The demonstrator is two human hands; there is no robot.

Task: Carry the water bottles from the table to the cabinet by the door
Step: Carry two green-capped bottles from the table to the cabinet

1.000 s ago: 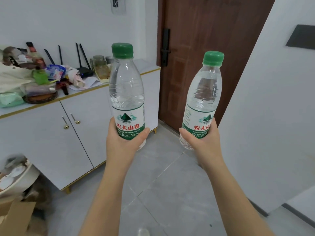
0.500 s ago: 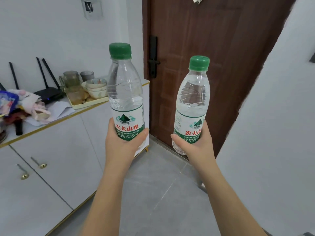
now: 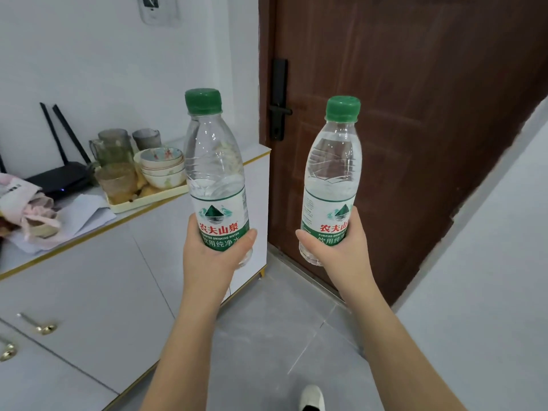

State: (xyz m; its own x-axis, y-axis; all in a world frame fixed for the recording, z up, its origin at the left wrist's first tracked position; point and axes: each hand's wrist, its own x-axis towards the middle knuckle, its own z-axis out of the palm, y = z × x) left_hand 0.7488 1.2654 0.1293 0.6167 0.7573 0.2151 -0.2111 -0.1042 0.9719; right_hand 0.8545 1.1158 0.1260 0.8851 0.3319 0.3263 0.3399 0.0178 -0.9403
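Two clear water bottles with green caps and green-white labels are held upright in front of me. My left hand (image 3: 212,256) grips the lower part of the left bottle (image 3: 214,170), which is partly filled. My right hand (image 3: 338,256) grips the base of the right bottle (image 3: 332,173), tilted slightly left. The white cabinet (image 3: 124,262) with a gold-trimmed top stands to the left, its right end next to the brown door (image 3: 400,129). The left bottle hangs in front of the cabinet's right end.
On the cabinet top sit a cream tray (image 3: 142,200) with stacked bowls (image 3: 161,167) and glass cups (image 3: 114,149), a black router (image 3: 59,176), papers and a pink bag (image 3: 26,209). A white wall (image 3: 489,262) closes the right side. My shoe (image 3: 311,397) shows on the grey tile floor.
The view has come closer to the cabinet's right end and the door. The cluttered left part of the cabinet top has slid out of view. Both bottles remain held upright.
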